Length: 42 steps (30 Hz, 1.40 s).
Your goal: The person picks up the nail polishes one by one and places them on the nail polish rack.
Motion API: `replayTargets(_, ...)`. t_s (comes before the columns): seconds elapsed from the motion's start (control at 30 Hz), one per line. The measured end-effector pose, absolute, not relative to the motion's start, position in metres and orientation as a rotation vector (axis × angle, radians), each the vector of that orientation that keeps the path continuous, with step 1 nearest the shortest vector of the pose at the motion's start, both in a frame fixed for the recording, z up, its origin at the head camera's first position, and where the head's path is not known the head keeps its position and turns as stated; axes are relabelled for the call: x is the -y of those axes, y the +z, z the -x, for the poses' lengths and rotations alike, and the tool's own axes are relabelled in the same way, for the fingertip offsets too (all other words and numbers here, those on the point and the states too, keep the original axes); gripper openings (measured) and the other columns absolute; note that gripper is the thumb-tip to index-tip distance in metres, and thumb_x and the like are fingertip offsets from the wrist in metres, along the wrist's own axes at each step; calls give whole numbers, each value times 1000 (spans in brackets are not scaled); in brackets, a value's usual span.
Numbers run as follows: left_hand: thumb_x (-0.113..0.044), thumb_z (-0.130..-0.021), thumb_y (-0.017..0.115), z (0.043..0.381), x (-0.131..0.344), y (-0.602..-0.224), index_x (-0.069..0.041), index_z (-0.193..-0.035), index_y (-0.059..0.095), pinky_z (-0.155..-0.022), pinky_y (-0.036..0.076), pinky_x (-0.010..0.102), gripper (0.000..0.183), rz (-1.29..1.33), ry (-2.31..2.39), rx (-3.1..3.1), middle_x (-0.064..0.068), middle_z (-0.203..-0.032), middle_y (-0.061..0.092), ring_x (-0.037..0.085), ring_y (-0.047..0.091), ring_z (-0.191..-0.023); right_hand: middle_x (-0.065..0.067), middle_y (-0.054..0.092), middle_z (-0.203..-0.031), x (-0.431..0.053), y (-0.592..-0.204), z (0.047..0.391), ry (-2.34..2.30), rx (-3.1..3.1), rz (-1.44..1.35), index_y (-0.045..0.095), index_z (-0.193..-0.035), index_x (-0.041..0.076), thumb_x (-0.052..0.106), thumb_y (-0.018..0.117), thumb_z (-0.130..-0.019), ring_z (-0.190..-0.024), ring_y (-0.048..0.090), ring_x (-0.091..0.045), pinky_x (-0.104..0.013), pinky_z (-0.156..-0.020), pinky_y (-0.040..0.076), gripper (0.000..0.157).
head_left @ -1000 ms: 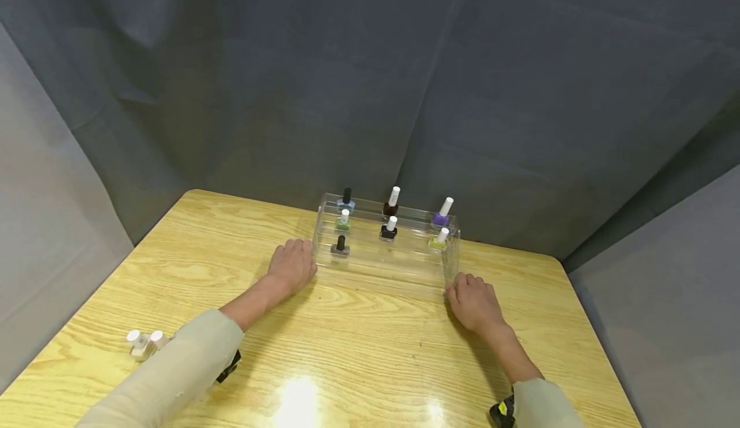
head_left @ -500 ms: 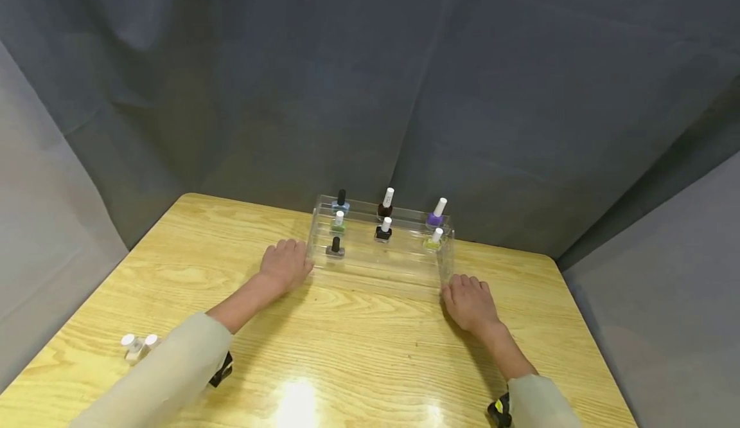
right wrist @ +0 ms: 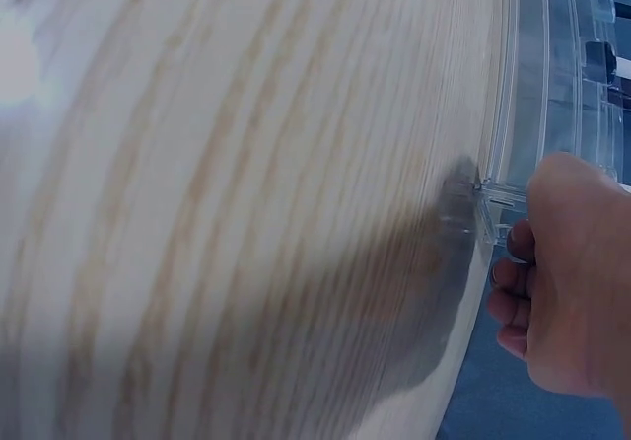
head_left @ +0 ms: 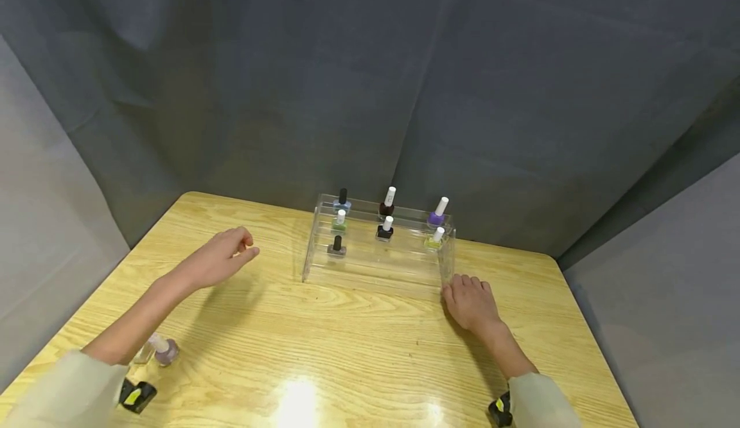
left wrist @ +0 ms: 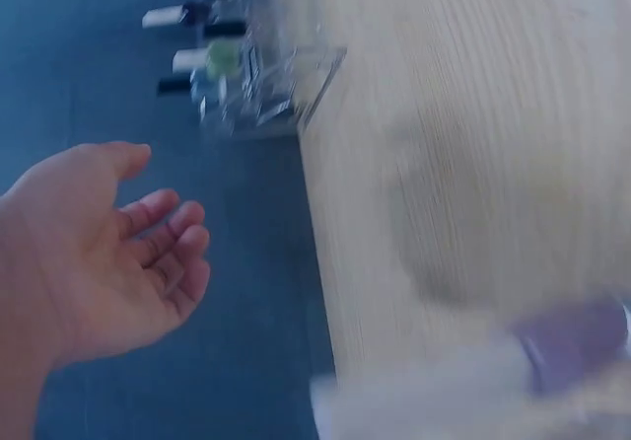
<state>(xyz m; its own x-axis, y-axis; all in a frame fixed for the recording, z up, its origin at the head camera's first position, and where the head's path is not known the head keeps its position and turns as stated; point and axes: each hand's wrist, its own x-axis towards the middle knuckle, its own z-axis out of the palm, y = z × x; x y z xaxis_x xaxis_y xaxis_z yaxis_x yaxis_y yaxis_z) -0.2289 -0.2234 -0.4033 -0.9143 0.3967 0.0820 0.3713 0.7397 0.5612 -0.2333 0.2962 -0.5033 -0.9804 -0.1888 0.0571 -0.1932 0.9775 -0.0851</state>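
Observation:
A clear stepped acrylic nail polish rack [head_left: 376, 274] stands near the table's back edge. On it sit several nail polish bottles, among them a purple one [head_left: 437, 217], a black one [head_left: 384, 232] and a grey one [head_left: 337, 248]. My right hand [head_left: 469, 301] holds the rack's right front corner, fingers curled and thumb against the side panel in the right wrist view. To the left of the rack, my left hand [head_left: 216, 259] hangs above the table, loosely curled, holding nothing. Under the left forearm stands a lavender nail polish bottle [head_left: 166, 352], beside a pale bottle [head_left: 143, 355] partly hidden.
The wooden table [head_left: 324, 344] ends at a dark curtain [head_left: 289, 94] behind the rack. Light grey panels [head_left: 46, 196] flank it on the left and right. Both wrists carry black camera mounts [head_left: 137, 396].
My left hand has let go of the rack's left side and moved left and back toward me, lifted off. The right hand has stayed at its corner. The lavender bottle has come into view.

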Motion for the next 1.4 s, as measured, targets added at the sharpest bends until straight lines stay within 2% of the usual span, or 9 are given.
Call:
replayTargets(0.17, -25, -106, 51, 204, 266, -400, 0, -115, 57, -79, 48, 44, 27, -610, 1026, -2910, 7, -104, 61, 26, 58, -97, -3, 43, -76, -297, -503, 234, 162, 3070, -307, 43, -82, 10, 30, 35, -109, -76, 45, -29, -46, -72, 32, 35)
replayTargets(0.3, -23, -104, 55, 181, 300, -405, 2, -119, 58, -79, 50, 37, 29, -526, 1038, -2941, 11, -112, 63, 28, 59, -104, -3, 43, -76, -296, -504, 234, 181, 3073, -305, 44, -83, 10, 29, 36, -109, -75, 45, -28, -45, -72, 32, 33)
replayTargets(0.43, -24, -102, 60, 159, 333, -419, 4, -124, 56, -78, 49, 26, 36, -420, 1058, -2944, 17, -119, 61, 10, 55, -105, -3, 44, -77, -295, -506, 234, 190, 3079, -302, 46, -84, 10, 29, 36, -109, -76, 45, -28, -46, -73, 32, 32)
replayTargets(0.5, -24, -100, 63, 146, 344, -430, 6, -126, 53, -77, 48, 23, 41, -363, 1059, -2939, 20, -122, 59, 12, 55, -107, -3, 44, -77, -295, -508, 234, 193, 3080, -301, 45, -84, 10, 29, 36, -109, -76, 45, -28, -45, -72, 32, 32)
replayTargets(0.63, -18, -97, 67, 122, 357, -457, 9, -129, 47, -74, 47, 19, 47, -277, 1136, -2925, 25, -122, 55, 5, 53, -103, -2, 43, -75, -296, -508, 233, 200, 3070, -308, 44, -83, 10, 29, 36, -109, -73, 43, -27, -44, -70, 31, 33)
replayTargets(0.77, -10, -95, 68, 109, 362, -480, 11, -131, 42, -71, 48, 17, 49, -261, 1271, -2868, 28, -123, 50, -14, 42, -96, -3, 44, -76, -297, -507, 233, 201, 3057, -297, 45, -84, 9, 28, 37, -108, -74, 45, -28, -46, -71, 33, 32)
replayTargets(0.97, -12, -94, 69, 102, 361, -500, 7, -129, 47, -67, 52, 25, 45, -232, 1284, -2770, 24, -123, 53, -2, 52, -95, -3, 45, -76, -297, -507, 230, 210, 3060, -274, 45, -83, 9, 29, 36, -108, -74, 46, -27, -46, -71, 35, 33)
replayTargets(1.17, -3, -90, 72, 97, 361, -516, 4, -120, 52, -63, 50, 23, 37, -285, 1356, -2813, 2, -105, 56, 1, 54, -81, -2, 44, -76, -296, -506, 228, 208, 3072, -267, 44, -82, 10, 29, 35, -109, -73, 44, -26, -45, -71, 34, 34)
replayTargets(1.4, -8, -92, 71, 94, 361, -520, 1, -115, 56, -67, 50, 20, 29, -234, 1344, -2805, 10, -105, 55, -3, 54, -85, -4, 46, -77, -295, -504, 230, 182, 3062, -266, 45, -84, 9, 29, 35, -109, -76, 47, -28, -47, -73, 36, 34)
